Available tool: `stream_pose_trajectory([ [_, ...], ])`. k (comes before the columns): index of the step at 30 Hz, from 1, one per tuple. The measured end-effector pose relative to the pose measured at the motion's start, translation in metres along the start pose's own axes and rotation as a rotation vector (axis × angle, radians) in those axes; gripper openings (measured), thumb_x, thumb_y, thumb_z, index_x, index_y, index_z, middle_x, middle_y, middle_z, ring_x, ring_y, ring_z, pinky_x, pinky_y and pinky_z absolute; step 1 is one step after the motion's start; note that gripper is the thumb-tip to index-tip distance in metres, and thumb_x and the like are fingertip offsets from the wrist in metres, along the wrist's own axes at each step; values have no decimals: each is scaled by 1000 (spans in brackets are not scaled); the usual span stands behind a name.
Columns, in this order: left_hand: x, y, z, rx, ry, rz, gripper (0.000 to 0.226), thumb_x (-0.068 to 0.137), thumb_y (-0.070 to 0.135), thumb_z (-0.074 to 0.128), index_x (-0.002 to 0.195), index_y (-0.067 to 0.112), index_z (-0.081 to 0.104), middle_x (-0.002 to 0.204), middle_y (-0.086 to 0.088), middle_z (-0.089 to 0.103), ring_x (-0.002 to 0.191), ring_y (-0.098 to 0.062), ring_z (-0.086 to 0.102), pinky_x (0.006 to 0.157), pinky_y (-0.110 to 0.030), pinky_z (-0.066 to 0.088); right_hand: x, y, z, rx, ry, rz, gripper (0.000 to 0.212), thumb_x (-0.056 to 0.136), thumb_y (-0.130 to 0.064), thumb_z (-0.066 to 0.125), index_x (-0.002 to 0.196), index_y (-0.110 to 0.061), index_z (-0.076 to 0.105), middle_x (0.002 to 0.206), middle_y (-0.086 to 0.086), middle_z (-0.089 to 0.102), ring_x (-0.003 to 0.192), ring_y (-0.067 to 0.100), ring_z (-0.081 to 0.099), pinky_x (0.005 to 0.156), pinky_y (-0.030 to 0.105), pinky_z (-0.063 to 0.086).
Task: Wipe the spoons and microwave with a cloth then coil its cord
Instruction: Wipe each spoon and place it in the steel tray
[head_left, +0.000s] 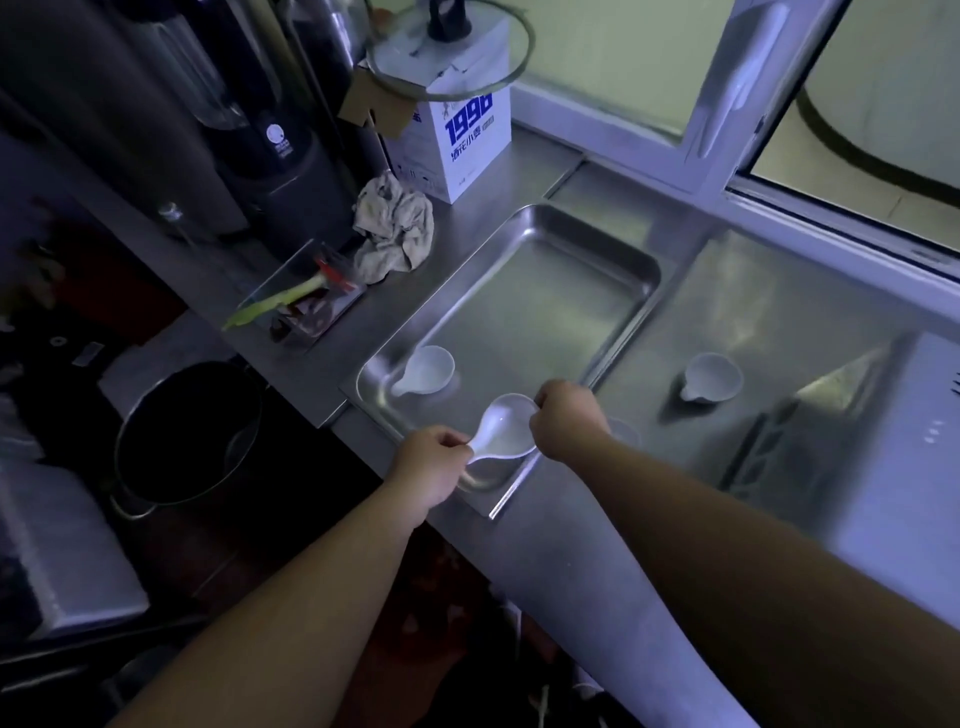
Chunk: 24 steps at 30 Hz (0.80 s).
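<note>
A white ceramic spoon (503, 427) hangs over the near corner of a steel tray (540, 291). My left hand (430, 465) pinches its handle and my right hand (567, 415) grips the far rim of its bowl. A second white spoon (426, 370) lies inside the tray near its left wall. A third white spoon (710, 378) rests on the steel top to the right of the tray. A crumpled beige cloth (394, 228) lies on the counter behind the tray, apart from both hands. The grey surface at the far right (883, 415) may be the microwave; I see no cord.
A white box marked 1998 (457, 140) with a glass lid (457, 52) on it stands at the back. A dark blender (275, 135) and a clear container with a green utensil (301, 301) sit at the left. A black pot (187, 431) is below the counter edge. A window frame (727, 130) lines the right back.
</note>
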<state>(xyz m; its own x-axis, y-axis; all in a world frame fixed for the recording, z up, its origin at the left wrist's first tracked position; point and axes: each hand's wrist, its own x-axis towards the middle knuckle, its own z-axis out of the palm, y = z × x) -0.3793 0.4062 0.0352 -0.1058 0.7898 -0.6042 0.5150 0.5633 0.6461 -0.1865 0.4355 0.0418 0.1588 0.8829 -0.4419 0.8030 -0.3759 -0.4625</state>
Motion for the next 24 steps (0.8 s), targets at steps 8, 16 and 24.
stream_pose_trajectory([
  [8,72,-8,-31,266,6,7,8,83,24,69,89,26,74,85,7,76,82,-21,70,72,-30,54,60,-37,44,22,-48,54,26,86,-10,54,107,-8,69,109,16,72,104,35,67,87,34,56],
  [16,115,-17,-42,442,-17,51,10,89,25,64,93,29,73,89,11,73,86,-19,68,72,-28,53,91,-51,70,34,-82,120,25,87,-7,55,109,-7,68,111,16,71,105,35,67,85,34,54],
  [24,128,-17,-43,455,-24,9,12,88,25,63,93,29,73,93,8,75,88,-21,69,72,-28,53,105,-53,75,48,-98,136,25,87,-4,53,107,-7,68,110,14,70,103,33,66,80,30,51],
])
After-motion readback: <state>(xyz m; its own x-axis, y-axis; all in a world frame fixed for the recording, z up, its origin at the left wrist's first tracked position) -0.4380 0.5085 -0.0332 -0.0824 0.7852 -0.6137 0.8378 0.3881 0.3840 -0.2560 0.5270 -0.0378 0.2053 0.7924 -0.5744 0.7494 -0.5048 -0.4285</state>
